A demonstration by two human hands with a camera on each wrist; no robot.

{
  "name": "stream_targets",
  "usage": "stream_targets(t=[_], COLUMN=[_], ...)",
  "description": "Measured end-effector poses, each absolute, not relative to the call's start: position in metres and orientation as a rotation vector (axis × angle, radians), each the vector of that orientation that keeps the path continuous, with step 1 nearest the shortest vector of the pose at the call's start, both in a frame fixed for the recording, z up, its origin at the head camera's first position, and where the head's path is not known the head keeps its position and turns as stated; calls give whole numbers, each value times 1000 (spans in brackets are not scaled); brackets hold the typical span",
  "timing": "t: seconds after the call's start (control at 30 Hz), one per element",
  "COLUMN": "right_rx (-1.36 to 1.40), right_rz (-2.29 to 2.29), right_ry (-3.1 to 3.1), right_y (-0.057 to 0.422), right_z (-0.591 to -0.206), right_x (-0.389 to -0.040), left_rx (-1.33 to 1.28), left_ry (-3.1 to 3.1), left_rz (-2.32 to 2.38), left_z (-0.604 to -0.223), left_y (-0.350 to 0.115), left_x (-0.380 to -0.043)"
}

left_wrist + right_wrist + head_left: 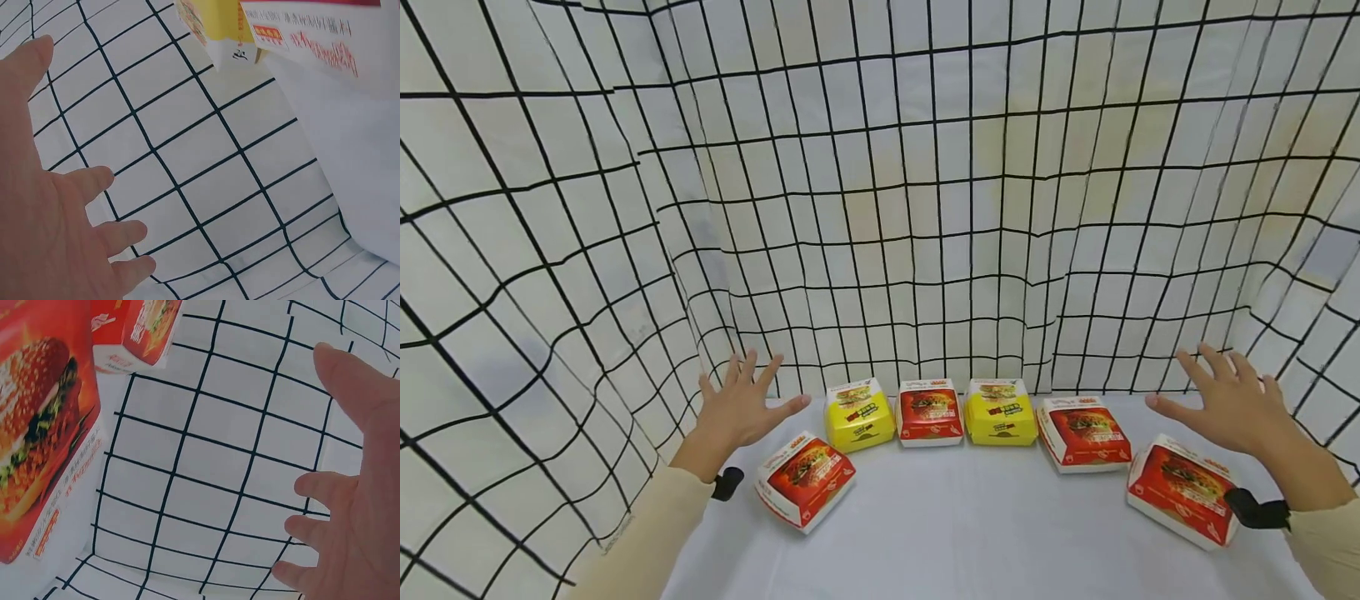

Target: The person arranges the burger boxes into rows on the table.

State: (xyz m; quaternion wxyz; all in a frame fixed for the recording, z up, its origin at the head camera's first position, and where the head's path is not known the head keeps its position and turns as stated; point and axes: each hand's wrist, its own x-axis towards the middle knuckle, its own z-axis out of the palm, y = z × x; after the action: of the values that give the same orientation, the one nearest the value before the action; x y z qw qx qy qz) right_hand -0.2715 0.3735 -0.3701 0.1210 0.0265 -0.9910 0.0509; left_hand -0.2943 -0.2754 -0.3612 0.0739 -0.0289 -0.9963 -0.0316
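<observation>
My left hand [735, 408] hovers with spread fingers behind and left of a red burger box [806, 481], touching nothing. On the other side, my right hand [1234, 402] is held up the same way above and behind another red burger box [1183, 490]. Between them stand a yellow burger box [860, 414], a red burger box [929, 412], a second yellow burger box [1001, 412] and a further red burger box [1084, 433], in an arc. The left wrist view shows the left palm and fingers [94, 184] holding nothing; the right wrist view shows the same for the right.
A white table [955, 525] bears the boxes. White cloth with a black grid [917, 200] rises behind it and along both sides, close to the hands. Each wrist carries a black band; the left one [727, 483] is near the leftmost box.
</observation>
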Motion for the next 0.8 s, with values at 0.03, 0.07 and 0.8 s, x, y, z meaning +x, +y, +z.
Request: stream_targets(t=[0.03,0.07,0.8], right_rx=[84,89,565], right_rz=[152,153,786], right_ry=[-2882,-2872,-2919], right_y=[371,367,228], right_z=[-371,-373,-389], right_x=[-269,-267,-234], left_rx=[-98,-109,-213], left_ry=[-2981,-2973,-2613], left_rz=[-90,-90,-591], left_z=[-362,-364,-392], left_y=[-273,-271,-219], left_x=[-291,-287,-213])
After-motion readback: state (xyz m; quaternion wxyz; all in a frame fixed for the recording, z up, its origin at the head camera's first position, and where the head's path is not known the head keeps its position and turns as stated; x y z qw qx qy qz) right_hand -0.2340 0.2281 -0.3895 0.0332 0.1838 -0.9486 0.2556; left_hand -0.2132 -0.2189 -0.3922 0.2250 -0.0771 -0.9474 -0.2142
